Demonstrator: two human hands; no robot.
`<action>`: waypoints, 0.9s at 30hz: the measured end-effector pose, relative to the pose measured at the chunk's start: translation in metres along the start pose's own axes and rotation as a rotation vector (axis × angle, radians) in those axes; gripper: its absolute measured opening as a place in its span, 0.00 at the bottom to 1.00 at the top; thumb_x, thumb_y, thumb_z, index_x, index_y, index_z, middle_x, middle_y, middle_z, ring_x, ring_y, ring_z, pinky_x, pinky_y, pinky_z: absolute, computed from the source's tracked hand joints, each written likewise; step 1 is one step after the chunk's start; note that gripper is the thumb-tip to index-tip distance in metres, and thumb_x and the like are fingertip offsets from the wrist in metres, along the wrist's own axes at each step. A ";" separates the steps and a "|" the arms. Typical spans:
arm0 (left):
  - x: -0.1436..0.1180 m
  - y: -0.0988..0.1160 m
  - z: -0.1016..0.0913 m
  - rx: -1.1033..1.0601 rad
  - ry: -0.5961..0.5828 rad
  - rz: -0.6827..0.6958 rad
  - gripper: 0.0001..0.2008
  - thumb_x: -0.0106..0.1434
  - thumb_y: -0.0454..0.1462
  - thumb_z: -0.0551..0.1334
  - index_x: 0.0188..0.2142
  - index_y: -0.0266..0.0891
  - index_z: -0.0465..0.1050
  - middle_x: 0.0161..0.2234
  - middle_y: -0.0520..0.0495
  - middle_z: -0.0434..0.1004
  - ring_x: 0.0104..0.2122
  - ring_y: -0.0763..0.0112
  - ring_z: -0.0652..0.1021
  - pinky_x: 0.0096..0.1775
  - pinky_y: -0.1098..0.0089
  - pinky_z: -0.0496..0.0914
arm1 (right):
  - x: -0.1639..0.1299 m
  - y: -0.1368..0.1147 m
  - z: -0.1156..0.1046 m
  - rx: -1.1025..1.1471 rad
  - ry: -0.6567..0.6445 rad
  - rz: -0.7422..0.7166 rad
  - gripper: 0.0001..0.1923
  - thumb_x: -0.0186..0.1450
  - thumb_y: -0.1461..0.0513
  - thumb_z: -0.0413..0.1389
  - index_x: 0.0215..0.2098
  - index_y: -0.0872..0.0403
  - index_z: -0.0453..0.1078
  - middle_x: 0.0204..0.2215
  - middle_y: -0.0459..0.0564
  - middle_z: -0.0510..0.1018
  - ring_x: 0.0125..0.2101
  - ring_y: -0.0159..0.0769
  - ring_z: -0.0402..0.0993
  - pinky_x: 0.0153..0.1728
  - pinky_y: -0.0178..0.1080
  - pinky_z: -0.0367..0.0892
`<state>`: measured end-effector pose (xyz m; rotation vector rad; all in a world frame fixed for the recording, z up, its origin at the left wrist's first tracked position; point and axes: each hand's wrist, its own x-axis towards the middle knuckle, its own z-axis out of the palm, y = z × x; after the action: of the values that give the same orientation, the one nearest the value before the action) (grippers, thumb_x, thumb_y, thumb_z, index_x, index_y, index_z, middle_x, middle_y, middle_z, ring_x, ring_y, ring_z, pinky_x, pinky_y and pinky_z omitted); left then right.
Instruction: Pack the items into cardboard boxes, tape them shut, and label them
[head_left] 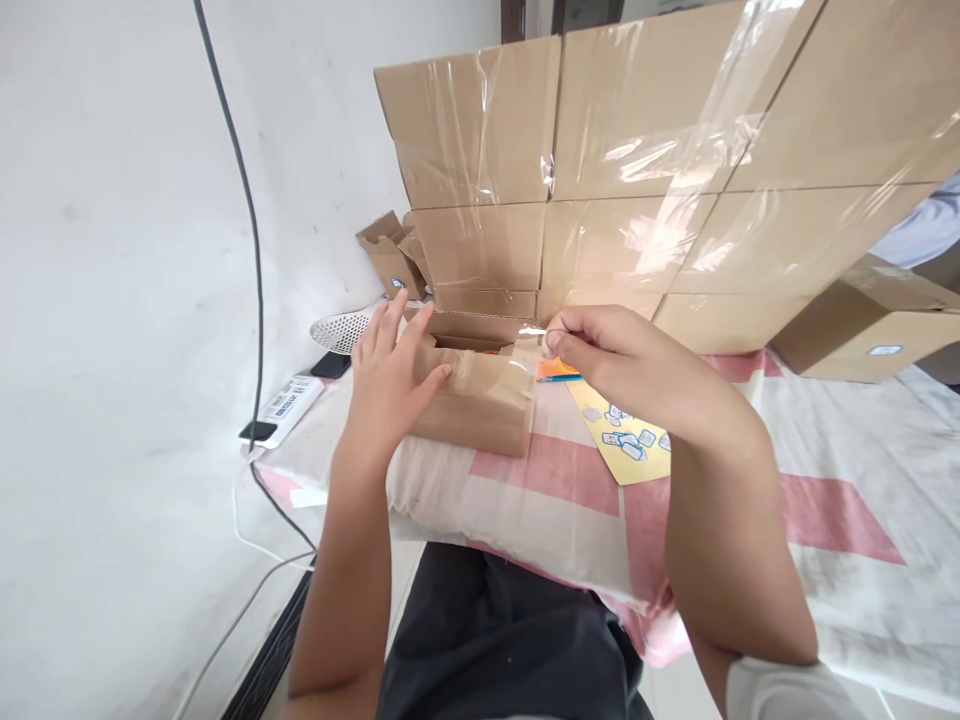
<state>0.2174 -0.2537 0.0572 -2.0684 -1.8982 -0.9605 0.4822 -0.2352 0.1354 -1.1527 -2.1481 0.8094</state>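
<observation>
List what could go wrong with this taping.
The right hand pinches clear tape drawn over the small box; it could fold and stick to itself. The left hand presses only one end, and the box sits on a soft cushion, so it may shift and the strip land crooked.

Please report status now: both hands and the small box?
Left hand flat on small cardboard box. Right hand pinching clear tape. Yellow sheet lies beside.
</observation>
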 end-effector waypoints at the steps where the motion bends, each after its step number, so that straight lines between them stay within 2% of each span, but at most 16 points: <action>1: 0.011 -0.001 -0.003 0.036 -0.096 0.022 0.36 0.66 0.42 0.62 0.72 0.51 0.54 0.76 0.46 0.42 0.74 0.46 0.46 0.70 0.39 0.45 | 0.000 0.000 0.000 0.000 -0.006 0.000 0.13 0.71 0.61 0.48 0.28 0.52 0.65 0.28 0.44 0.69 0.28 0.31 0.62 0.29 0.38 0.56; 4: 0.036 0.002 -0.008 0.079 -0.322 0.066 0.40 0.65 0.38 0.59 0.74 0.55 0.47 0.77 0.52 0.35 0.75 0.47 0.39 0.69 0.33 0.38 | 0.001 0.001 0.002 -0.005 -0.032 -0.005 0.13 0.71 0.62 0.47 0.28 0.52 0.64 0.27 0.44 0.68 0.28 0.31 0.62 0.28 0.37 0.55; 6: 0.043 0.004 -0.007 0.060 -0.422 0.077 0.42 0.64 0.36 0.57 0.75 0.55 0.44 0.77 0.53 0.38 0.75 0.49 0.40 0.68 0.33 0.36 | 0.002 0.002 0.002 -0.008 -0.044 -0.016 0.13 0.71 0.62 0.48 0.27 0.52 0.63 0.26 0.44 0.66 0.27 0.31 0.60 0.27 0.38 0.54; 8: 0.045 0.004 -0.004 0.017 -0.473 0.075 0.42 0.63 0.36 0.56 0.75 0.53 0.46 0.76 0.52 0.45 0.75 0.50 0.43 0.68 0.33 0.34 | 0.002 0.003 0.003 -0.008 -0.048 -0.026 0.13 0.71 0.61 0.48 0.27 0.52 0.62 0.26 0.44 0.65 0.26 0.31 0.59 0.27 0.38 0.53; 10: 0.042 0.001 -0.002 -0.026 -0.463 0.071 0.38 0.63 0.36 0.56 0.73 0.52 0.54 0.73 0.51 0.55 0.74 0.51 0.50 0.69 0.34 0.31 | 0.002 0.004 0.003 -0.002 -0.047 -0.033 0.13 0.71 0.61 0.48 0.28 0.52 0.63 0.27 0.44 0.66 0.26 0.31 0.60 0.26 0.38 0.52; 12: 0.036 -0.002 0.001 -0.056 -0.424 0.057 0.31 0.64 0.37 0.56 0.67 0.52 0.66 0.68 0.51 0.67 0.70 0.52 0.61 0.69 0.37 0.29 | 0.002 0.004 0.004 0.003 -0.051 -0.038 0.13 0.71 0.61 0.48 0.28 0.52 0.64 0.27 0.45 0.67 0.26 0.32 0.60 0.26 0.38 0.52; 15: 0.026 -0.007 0.004 -0.096 -0.414 0.020 0.21 0.68 0.39 0.54 0.56 0.52 0.78 0.60 0.52 0.77 0.64 0.54 0.71 0.71 0.40 0.33 | 0.003 0.003 0.006 0.011 -0.057 -0.040 0.13 0.71 0.61 0.48 0.28 0.52 0.63 0.26 0.44 0.66 0.26 0.31 0.59 0.26 0.38 0.52; 19: 0.011 -0.006 0.008 -0.143 -0.409 -0.009 0.22 0.72 0.42 0.51 0.59 0.51 0.76 0.63 0.53 0.73 0.66 0.58 0.69 0.72 0.43 0.42 | 0.005 -0.001 0.010 0.048 -0.077 -0.031 0.14 0.71 0.60 0.49 0.27 0.52 0.61 0.26 0.43 0.63 0.26 0.30 0.57 0.27 0.38 0.52; 22: -0.004 -0.004 0.009 -0.160 -0.392 -0.023 0.23 0.75 0.44 0.48 0.63 0.52 0.72 0.68 0.53 0.67 0.69 0.60 0.65 0.72 0.46 0.43 | 0.004 -0.006 0.013 0.158 -0.141 -0.048 0.15 0.71 0.59 0.50 0.27 0.52 0.59 0.26 0.42 0.59 0.27 0.30 0.56 0.28 0.37 0.52; 24: -0.014 -0.004 0.012 -0.133 -0.373 0.010 0.23 0.75 0.47 0.49 0.64 0.52 0.70 0.69 0.53 0.65 0.70 0.59 0.63 0.71 0.46 0.42 | 0.005 -0.009 0.014 0.274 -0.202 -0.072 0.16 0.71 0.59 0.51 0.26 0.52 0.58 0.25 0.41 0.58 0.27 0.29 0.55 0.29 0.36 0.52; 27: -0.025 -0.009 0.020 -0.033 -0.279 0.070 0.24 0.72 0.48 0.54 0.64 0.52 0.70 0.66 0.47 0.68 0.66 0.53 0.65 0.68 0.46 0.50 | 0.015 -0.012 0.018 0.454 -0.264 -0.073 0.15 0.70 0.60 0.52 0.25 0.52 0.59 0.24 0.41 0.58 0.26 0.28 0.54 0.29 0.36 0.53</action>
<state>0.2160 -0.2628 0.0251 -2.3781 -1.9291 -0.7244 0.4561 -0.2316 0.1349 -0.7622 -2.0391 1.3910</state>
